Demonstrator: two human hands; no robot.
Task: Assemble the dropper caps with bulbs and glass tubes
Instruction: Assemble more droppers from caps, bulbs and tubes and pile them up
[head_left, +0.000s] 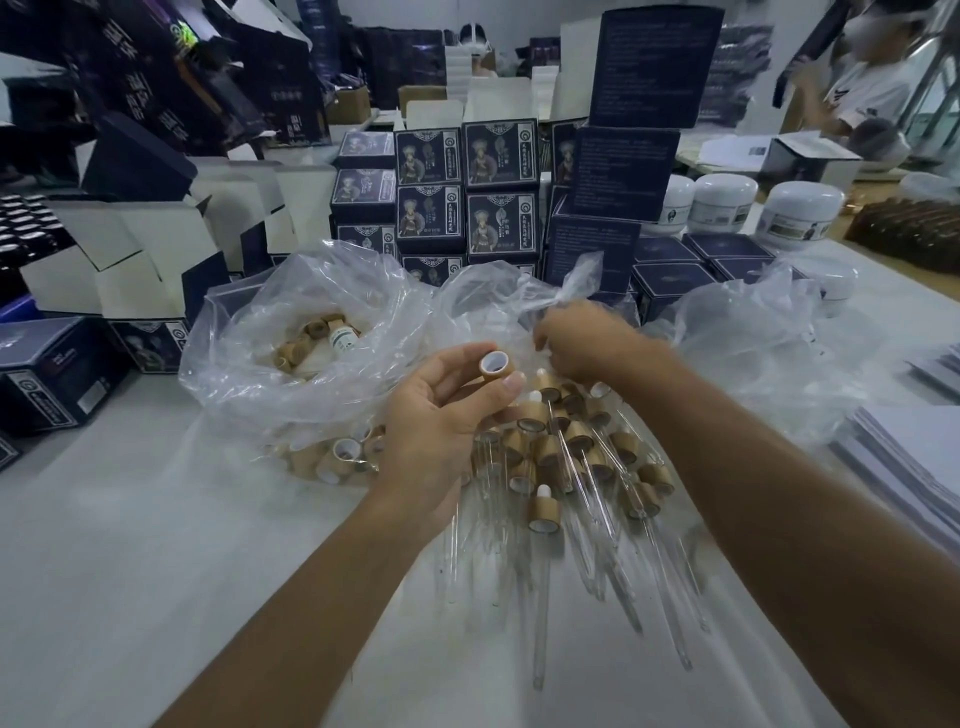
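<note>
My left hand (441, 415) pinches a bamboo-coloured dropper cap (496, 368) with a white inner ring, its open end turned up toward me. My right hand (582, 343) reaches into a clear plastic bag (509, 296) behind the pile, fingers curled down among the plastic; what they hold is hidden. Below both hands lies a pile of assembled droppers (571, 452), bamboo caps with white bulbs and long glass tubes (613, 561) pointing toward me. A second clear bag (291, 338) at the left holds several loose bamboo caps (306, 343).
Stacks of dark blue printed boxes (467, 192) stand behind the bags. White jars (727, 202) sit at the back right. White paper sheets (914, 457) are stacked at the right edge. Folded open cartons (135, 254) crowd the left. Another person (857, 88) stands at the far right.
</note>
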